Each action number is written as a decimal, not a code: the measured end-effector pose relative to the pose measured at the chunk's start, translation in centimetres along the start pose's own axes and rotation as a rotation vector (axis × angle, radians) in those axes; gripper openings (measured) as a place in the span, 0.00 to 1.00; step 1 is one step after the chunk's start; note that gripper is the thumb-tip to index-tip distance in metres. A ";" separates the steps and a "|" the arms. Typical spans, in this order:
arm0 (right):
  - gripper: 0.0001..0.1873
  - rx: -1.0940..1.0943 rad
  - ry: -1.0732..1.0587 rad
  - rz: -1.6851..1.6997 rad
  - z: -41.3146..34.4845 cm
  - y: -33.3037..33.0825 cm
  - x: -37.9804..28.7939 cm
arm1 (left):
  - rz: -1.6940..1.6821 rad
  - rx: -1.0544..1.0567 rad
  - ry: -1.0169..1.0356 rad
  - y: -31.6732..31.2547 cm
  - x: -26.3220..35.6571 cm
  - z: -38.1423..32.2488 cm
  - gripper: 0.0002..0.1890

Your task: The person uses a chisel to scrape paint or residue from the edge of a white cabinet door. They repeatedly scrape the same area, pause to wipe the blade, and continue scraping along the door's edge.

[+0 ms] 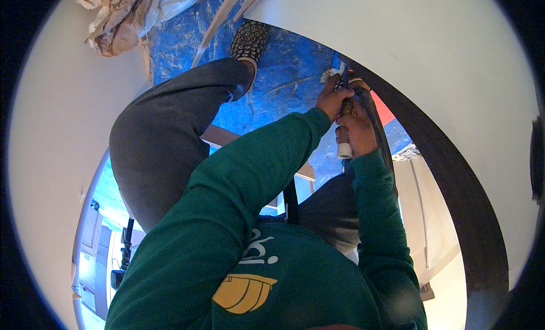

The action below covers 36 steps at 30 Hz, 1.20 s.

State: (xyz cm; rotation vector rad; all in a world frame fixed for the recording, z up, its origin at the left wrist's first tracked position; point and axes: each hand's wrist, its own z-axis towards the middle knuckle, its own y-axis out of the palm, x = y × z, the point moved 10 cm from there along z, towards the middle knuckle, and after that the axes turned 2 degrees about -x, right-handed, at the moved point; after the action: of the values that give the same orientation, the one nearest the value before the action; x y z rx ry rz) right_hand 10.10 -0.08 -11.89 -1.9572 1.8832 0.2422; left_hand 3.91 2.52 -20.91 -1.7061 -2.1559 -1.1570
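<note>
A hand tool with a cylindrical handle (345,136) and a white butt end stands between both of my hands, its narrow dark blue shaft pointing away from me. My right hand (362,128) is wrapped around the handle. Further up, my left hand (333,99) grips the tool where handle and shaft meet, its thumb lying across it. A crumpled whitish scrap (331,74) shows just beyond my left fingers. The working tip is hard to make out near the dark brown edge (374,76) of a large white panel (404,28).
Blue sheeting (289,57), scuffed and stained, covers the floor. Thin wooden strips (217,25) lie ahead, beside crumpled plastic and brown paper (123,23). A pale wall (55,117) rises at left. Something flat and red (382,108) lies under the panel's edge.
</note>
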 end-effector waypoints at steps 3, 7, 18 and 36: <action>0.18 -0.114 0.096 0.192 0.8 1.1 -1.3 | -0.246 -0.059 -0.248 0.2 -1.1 -0.1 0.35; 0.14 -0.179 0.133 0.287 1.3 1.9 -1.5 | -0.430 -0.150 -0.366 1.2 -1.3 -0.4 0.38; 0.09 -0.088 0.085 0.313 2.2 2.5 -2.5 | 0.180 -0.227 0.060 0.9 3.1 1.9 0.25; 0.10 0.131 -0.320 -0.236 6.7 0.6 0.1 | 0.518 -0.229 0.242 -0.9 0.1 4.6 0.13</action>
State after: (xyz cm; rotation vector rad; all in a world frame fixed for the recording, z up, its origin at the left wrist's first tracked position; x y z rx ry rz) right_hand 10.53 2.57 -18.03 -1.9010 1.4194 0.3313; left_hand 4.62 5.57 -24.45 -1.9336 -1.3677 -1.3930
